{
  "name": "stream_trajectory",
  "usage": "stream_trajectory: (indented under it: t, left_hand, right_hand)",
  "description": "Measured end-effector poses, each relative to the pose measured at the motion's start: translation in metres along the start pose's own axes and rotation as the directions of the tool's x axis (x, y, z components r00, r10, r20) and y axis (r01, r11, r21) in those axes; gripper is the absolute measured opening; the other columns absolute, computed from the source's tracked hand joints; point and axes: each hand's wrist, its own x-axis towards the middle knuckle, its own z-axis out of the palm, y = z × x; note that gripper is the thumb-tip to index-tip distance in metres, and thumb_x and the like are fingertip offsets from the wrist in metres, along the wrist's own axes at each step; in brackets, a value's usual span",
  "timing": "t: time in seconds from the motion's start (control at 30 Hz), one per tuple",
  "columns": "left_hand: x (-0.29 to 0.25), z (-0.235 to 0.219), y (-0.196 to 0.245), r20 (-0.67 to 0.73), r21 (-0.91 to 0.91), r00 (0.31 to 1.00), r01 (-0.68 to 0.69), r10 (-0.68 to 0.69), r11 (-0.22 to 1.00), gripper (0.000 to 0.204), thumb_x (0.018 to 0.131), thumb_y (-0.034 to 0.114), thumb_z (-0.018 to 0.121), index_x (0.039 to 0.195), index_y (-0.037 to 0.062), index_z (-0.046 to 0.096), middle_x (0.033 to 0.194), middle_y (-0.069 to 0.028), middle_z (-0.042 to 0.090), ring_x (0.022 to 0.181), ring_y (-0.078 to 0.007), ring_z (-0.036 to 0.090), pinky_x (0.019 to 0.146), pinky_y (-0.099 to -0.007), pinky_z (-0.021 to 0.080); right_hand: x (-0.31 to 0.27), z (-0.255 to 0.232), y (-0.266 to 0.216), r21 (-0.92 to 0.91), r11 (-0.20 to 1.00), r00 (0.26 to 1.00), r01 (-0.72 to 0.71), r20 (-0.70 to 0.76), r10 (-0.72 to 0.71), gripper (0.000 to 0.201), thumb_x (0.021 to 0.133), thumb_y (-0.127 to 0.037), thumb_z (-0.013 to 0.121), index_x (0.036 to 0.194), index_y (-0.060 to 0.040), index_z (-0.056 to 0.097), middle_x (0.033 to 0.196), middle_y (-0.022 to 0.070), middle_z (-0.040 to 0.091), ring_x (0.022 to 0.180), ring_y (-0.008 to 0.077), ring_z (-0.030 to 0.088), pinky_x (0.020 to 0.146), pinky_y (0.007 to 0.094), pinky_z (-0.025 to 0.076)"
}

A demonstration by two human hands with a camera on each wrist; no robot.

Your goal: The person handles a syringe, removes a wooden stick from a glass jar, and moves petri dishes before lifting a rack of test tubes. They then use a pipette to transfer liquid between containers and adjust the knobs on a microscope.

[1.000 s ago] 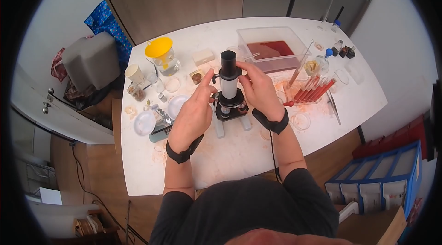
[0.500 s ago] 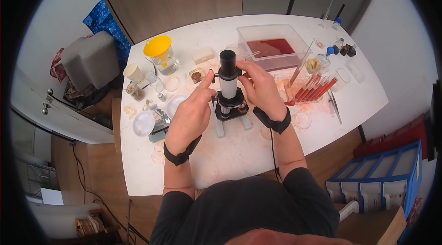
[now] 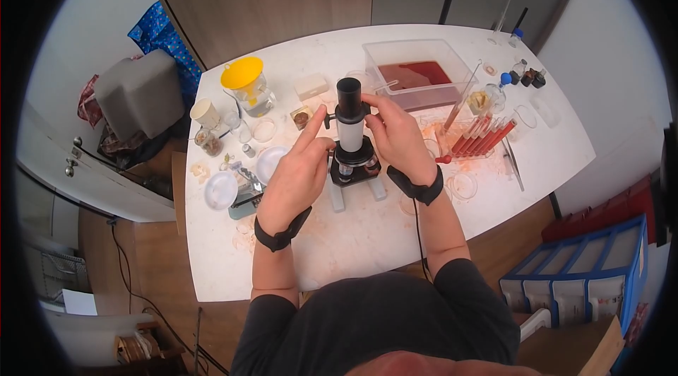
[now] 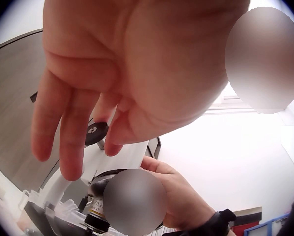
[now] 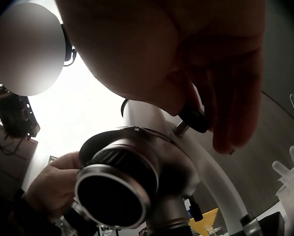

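A black and white microscope point(image 3: 349, 132) stands upright at the middle of the white table. My left hand point(image 3: 295, 174) is at its left side, index finger extended; in the left wrist view, thumb and a finger of that hand point(image 4: 132, 73) pinch a black round knob point(image 4: 97, 132), other fingers hanging beside it. On the opposite side, my right hand point(image 3: 402, 141) reaches round the upper tube. The right wrist view shows thumb and fingers of that hand point(image 5: 186, 64) pinching a black knob point(image 5: 193, 120), with the objective point(image 5: 112, 196) below. The stage is mostly hidden from above.
Behind right sits a clear tub point(image 3: 424, 97) of red liquid; red-filled test tubes point(image 3: 480, 137) and a thermometer-like rod point(image 3: 462, 97) stand to the right. At left are a yellow funnel point(image 3: 242, 73) in a glass vessel, a white dish point(image 3: 221, 189) and several small jars.
The fingers of my left hand have shifted slightly beside the knob. My right hand and the microscope stay in nearly the same place.
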Motion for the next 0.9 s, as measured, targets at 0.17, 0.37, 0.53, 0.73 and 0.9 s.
stream_trajectory:
  t: [0.17, 0.37, 0.53, 0.73, 0.9]
  left_hand:
    - [0.001, -0.0001, 0.0005, 0.033, -0.011, 0.998, 0.057, -0.057, 0.998, 0.02, 0.084, -0.006, 0.055, 0.102, 0.0016, 0.057, 0.147, -0.0215, 0.041, 0.113, -0.0388, 0.059, 0.085, -0.0374, 0.052]
    - [0.0012, 0.0008, 0.0001, 0.023, -0.014, 0.998, 0.059, -0.059, 0.998, 0.019, 0.085, -0.004, 0.056, 0.104, 0.0019, 0.056, 0.147, -0.0208, 0.041, 0.114, -0.0394, 0.058, 0.086, -0.0378, 0.052]
    - [0.0005, -0.0033, 0.0028, 0.032, 0.057, 0.998, 0.052, -0.054, 0.997, 0.015, 0.086, -0.002, 0.058, 0.1, 0.0012, 0.058, 0.145, -0.0197, 0.044, 0.115, -0.038, 0.058, 0.086, -0.037, 0.052]
    - [-0.0015, -0.0041, 0.0057, -0.02, 0.031, 1.0, 0.01, -0.01, 0.999, 0.01, 0.083, 0.002, 0.063, 0.093, -0.0013, 0.061, 0.139, -0.0175, 0.05, 0.086, -0.0365, 0.066, 0.071, -0.0374, 0.054]
    - [-0.0015, -0.0047, 0.0037, 0.0, 0.004, 1.0, 0.013, -0.013, 1.0, 0.011, 0.083, 0.001, 0.063, 0.094, -0.0013, 0.061, 0.141, -0.0182, 0.048, 0.087, -0.0359, 0.067, 0.072, -0.036, 0.054]
  right_hand:
    - [-0.0003, 0.0028, 0.0012, -0.014, 1.0, 1.0, -0.024, 0.008, 0.024, 0.028, 0.09, -0.006, 0.056, 0.118, -0.0014, 0.056, 0.107, 0.0191, 0.064, 0.091, 0.0373, 0.063, 0.075, 0.0429, 0.051]
    - [-0.0004, 0.0045, 0.0035, -0.033, 0.999, 1.0, 0.008, -0.007, -0.008, 0.028, 0.091, -0.007, 0.057, 0.119, -0.0024, 0.055, 0.104, 0.0194, 0.064, 0.089, 0.0368, 0.064, 0.074, 0.0429, 0.051]
    - [0.0001, 0.0019, 0.0045, 0.017, 1.0, 1.0, -0.001, 0.016, 0.001, 0.029, 0.089, -0.005, 0.059, 0.118, -0.0033, 0.055, 0.105, 0.0178, 0.064, 0.087, 0.0343, 0.065, 0.073, 0.0413, 0.051]
    - [-0.0014, 0.0032, 0.0066, 0.07, 0.998, 1.0, -0.001, 0.012, 0.0, 0.028, 0.087, -0.003, 0.06, 0.115, -0.0034, 0.056, 0.104, 0.0169, 0.064, 0.085, 0.0338, 0.065, 0.073, 0.0408, 0.051]
    - [-0.0028, 0.0033, 0.0049, 0.019, 1.0, 1.0, 0.005, 0.002, -0.005, 0.028, 0.088, -0.004, 0.059, 0.116, -0.0034, 0.055, 0.104, 0.0176, 0.064, 0.086, 0.0344, 0.065, 0.073, 0.0412, 0.051]
